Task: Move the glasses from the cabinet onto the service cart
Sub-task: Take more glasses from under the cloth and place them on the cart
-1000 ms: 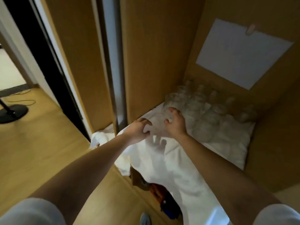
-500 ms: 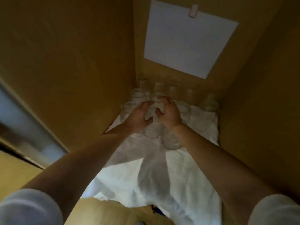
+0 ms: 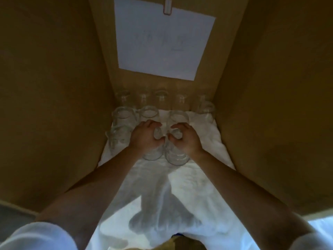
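**Risks, as judged.** The two clear round glass tumblers in hand, the left tumbler (image 3: 151, 156) and the right tumbler (image 3: 177, 159), stood side by side, touching or very nearly so. Lifting both at once could knock one against the other. A further clear tumbler (image 3: 118, 139) stood just beside the left hand (image 3: 142, 141), and a row of like tumblers (image 3: 149, 112) stood close behind both hands. A careless lift or swing could strike them. The rumpled white cloth (image 3: 203, 145) under the glassware gave uneven footing, so a nudged neighbour could tip. Smooth glass might also slip from a one-handed hold. The brown wooden cabinet walls (image 3: 261, 105) closed in on both sides, leaving little room to withdraw.

**Fingers.** The left hand's fingers (image 3: 153, 124) were curled over and round the upper part of the left tumbler, with the thumb opposed. The right hand (image 3: 188, 141) matched it, its fingers (image 3: 181, 126) curled round the right tumbler. Neither hand lay spread flat. Whether either tumbler had left the cloth could not be told. The service cart was not in view.
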Motion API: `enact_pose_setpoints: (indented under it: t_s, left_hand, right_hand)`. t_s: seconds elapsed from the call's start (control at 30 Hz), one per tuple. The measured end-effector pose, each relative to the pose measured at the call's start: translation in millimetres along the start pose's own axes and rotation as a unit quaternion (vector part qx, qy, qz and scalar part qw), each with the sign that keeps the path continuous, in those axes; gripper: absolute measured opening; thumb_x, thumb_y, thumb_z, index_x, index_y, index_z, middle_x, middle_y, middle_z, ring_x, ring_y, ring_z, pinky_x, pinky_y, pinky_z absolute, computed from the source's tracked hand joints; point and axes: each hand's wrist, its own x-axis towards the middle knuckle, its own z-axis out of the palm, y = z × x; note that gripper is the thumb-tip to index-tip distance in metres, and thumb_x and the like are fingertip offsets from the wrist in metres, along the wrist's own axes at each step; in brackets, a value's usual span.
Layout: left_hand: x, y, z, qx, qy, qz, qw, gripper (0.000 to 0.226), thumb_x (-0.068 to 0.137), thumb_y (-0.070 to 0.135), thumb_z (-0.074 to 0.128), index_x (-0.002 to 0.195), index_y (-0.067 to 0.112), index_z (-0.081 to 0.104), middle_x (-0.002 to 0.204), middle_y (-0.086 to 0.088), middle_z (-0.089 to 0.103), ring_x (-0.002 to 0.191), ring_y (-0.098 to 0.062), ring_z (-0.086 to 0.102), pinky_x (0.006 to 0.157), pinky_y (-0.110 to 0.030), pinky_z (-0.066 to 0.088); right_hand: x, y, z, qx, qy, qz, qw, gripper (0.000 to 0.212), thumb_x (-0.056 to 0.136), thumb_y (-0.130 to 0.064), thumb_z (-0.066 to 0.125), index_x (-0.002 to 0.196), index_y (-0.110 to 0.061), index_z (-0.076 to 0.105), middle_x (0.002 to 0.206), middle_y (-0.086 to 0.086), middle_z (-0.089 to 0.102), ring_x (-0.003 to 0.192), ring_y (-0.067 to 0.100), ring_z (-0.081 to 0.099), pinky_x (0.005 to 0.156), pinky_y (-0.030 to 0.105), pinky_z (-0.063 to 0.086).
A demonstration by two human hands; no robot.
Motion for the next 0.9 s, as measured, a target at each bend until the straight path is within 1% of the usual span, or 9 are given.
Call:
enact_pose_setpoints:
  t_s: [0.07,0.2,0.37,0.47,0.53,0.63,0.73,0.8,0.9]
  left_hand:
    - [-4,3,3,0.0,0.036,0.001,0.999,0.055,0.07,0.042,0.076,0.119,0.019,0.064,0.119,-0.005,0.062,0.109,-0.03,0.057,0.084,-0.034,0.048]
    - [-3,0,5,-0.023,0.029,-0.007,0.999,0.053,0.071,0.042,0.074,0.118,0.02,0.064,0.12,-0.004,0.06,0.111,-0.028,0.055,0.083,-0.033,0.047]
    - [-3,3,4,-0.041,0.022,0.0,0.999,0.047,0.072,0.038,0.074,0.113,0.018,0.065,0.115,-0.006,0.062,0.106,-0.029,0.054,0.086,-0.029,0.042]
    - [-12,5,5,-0.022,0.05,0.017,0.998,0.043,0.067,0.042,0.067,0.102,0.017,0.067,0.101,-0.005,0.064,0.094,-0.029,0.06,0.084,-0.035,0.044]
    - [-22,7,7,-0.003,0.078,0.03,0.996,0.042,0.064,0.047,0.059,0.097,0.021,0.065,0.096,-0.002,0.064,0.091,-0.028,0.061,0.081,-0.039,0.045]
    - [-32,9,8,0.008,0.089,0.052,0.995,0.045,0.065,0.05,0.051,0.098,0.022,0.063,0.099,0.0,0.063,0.094,-0.027,0.059,0.081,-0.044,0.049]
    - [-34,7,6,-0.015,0.078,0.056,0.995,0.044,0.066,0.045,0.064,0.101,0.019,0.062,0.105,-0.004,0.062,0.099,-0.03,0.057,0.075,-0.042,0.052]
    - [-36,4,6,-0.025,0.068,0.061,0.995,0.047,0.065,0.04,0.071,0.105,0.018,0.061,0.109,-0.005,0.06,0.102,-0.03,0.055,0.076,-0.041,0.052]
    - [-42,1,7,-0.023,0.075,0.071,0.994,0.05,0.067,0.048,0.058,0.106,0.018,0.059,0.115,-0.006,0.058,0.106,-0.028,0.055,0.083,-0.038,0.05]
  right_hand:
    - [-3,1,5,0.003,0.023,0.037,0.999,0.032,0.081,-0.035,0.07,0.109,-0.019,0.068,0.117,0.005,0.065,0.107,0.026,0.06,0.092,0.03,0.044]
    - [-5,3,14,0.02,0.056,0.059,0.996,0.031,0.078,-0.039,0.071,0.106,-0.025,0.07,0.114,-0.001,0.066,0.105,0.023,0.061,0.088,0.028,0.048]
    - [-5,5,15,0.022,0.055,0.073,0.996,0.034,0.077,-0.048,0.071,0.105,-0.028,0.067,0.113,-0.005,0.065,0.103,0.018,0.061,0.088,0.025,0.047]
    - [-6,4,14,0.022,0.047,0.083,0.995,0.038,0.076,-0.052,0.07,0.107,-0.03,0.065,0.113,-0.008,0.063,0.103,0.014,0.06,0.086,0.019,0.044]
    - [-9,3,14,0.019,0.055,0.085,0.995,0.038,0.076,-0.05,0.071,0.107,-0.029,0.065,0.114,-0.008,0.062,0.103,0.015,0.06,0.086,0.021,0.045]
    - [-15,0,13,0.006,0.067,0.076,0.995,0.038,0.078,-0.047,0.071,0.11,-0.028,0.064,0.115,-0.006,0.062,0.101,0.018,0.061,0.084,0.024,0.046]
    - [-22,-4,12,0.012,0.084,0.08,0.993,0.041,0.078,-0.045,0.071,0.114,-0.029,0.062,0.118,-0.008,0.06,0.101,0.017,0.061,0.082,0.024,0.046]
    - [-29,-5,13,-0.004,0.11,0.069,0.992,0.041,0.077,-0.045,0.071,0.114,-0.027,0.063,0.117,-0.007,0.061,0.099,0.018,0.062,0.079,0.026,0.048]
    - [-41,-3,13,-0.033,0.142,0.062,0.987,0.046,0.075,-0.054,0.064,0.111,-0.026,0.063,0.115,-0.006,0.06,0.097,0.018,0.063,0.075,0.028,0.05]
